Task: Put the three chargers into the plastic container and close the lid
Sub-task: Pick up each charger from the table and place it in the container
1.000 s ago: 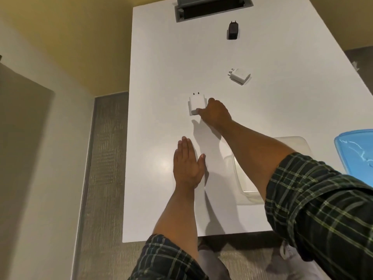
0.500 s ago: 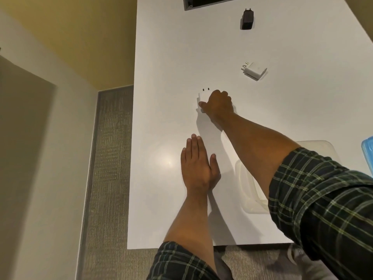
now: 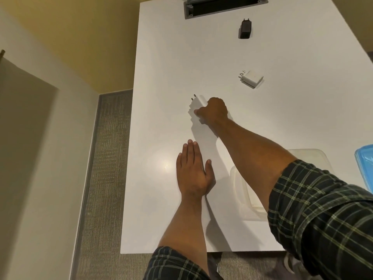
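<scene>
My right hand (image 3: 214,112) is closed around a white charger (image 3: 198,102) near the middle of the white table (image 3: 171,57); the charger is tilted, prongs pointing up-left. A second white charger (image 3: 252,78) lies farther back to the right. A black charger (image 3: 245,28) lies near the far end. The clear plastic container (image 3: 240,186) stands at the near right, mostly hidden by my right arm. Its blue lid (image 3: 365,164) lies at the right edge of view. My left hand (image 3: 192,170) rests flat on the table, fingers together, holding nothing.
A grey cable slot (image 3: 222,6) is set into the table's far end. The table's left edge drops to grey carpet (image 3: 109,158) and a yellow wall. The near table edge runs just in front of my sleeves.
My right hand closed over the near white charger and has tipped it up off the table. The left hand stays flat. The view shifted slightly.
</scene>
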`<state>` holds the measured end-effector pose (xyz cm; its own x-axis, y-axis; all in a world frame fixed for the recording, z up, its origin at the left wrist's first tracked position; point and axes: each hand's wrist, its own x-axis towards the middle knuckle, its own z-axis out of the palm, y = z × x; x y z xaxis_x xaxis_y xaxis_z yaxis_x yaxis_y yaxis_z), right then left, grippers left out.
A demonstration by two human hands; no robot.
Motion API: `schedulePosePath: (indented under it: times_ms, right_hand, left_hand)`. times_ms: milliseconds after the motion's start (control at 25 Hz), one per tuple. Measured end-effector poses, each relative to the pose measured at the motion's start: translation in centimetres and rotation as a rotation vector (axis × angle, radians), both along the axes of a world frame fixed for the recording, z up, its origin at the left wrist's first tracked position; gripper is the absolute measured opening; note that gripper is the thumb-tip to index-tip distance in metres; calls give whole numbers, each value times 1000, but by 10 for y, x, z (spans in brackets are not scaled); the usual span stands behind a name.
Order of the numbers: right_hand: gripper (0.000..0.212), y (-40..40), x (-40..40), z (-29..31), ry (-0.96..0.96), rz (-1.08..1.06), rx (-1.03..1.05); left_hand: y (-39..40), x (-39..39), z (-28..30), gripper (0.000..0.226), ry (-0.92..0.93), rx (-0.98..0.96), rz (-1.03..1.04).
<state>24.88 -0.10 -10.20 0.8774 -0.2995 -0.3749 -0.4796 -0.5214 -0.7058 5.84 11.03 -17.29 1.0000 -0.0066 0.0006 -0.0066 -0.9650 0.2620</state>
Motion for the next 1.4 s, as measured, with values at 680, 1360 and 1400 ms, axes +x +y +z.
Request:
schedulePosePath:
  times_ms: [680, 1360, 1400]
  right_hand:
    - [35, -173, -107, 91, -293, 75, 195]
    - [34, -179, -206, 33, 509, 377, 151]
    - [34, -176, -209, 30, 500, 345, 165]
  left_hand:
    - [-11, -23, 38, 70, 254, 139, -114]
    - [-30, -27, 47, 84, 594, 34, -151]
    - [-31, -28, 47, 83, 594, 41, -149]
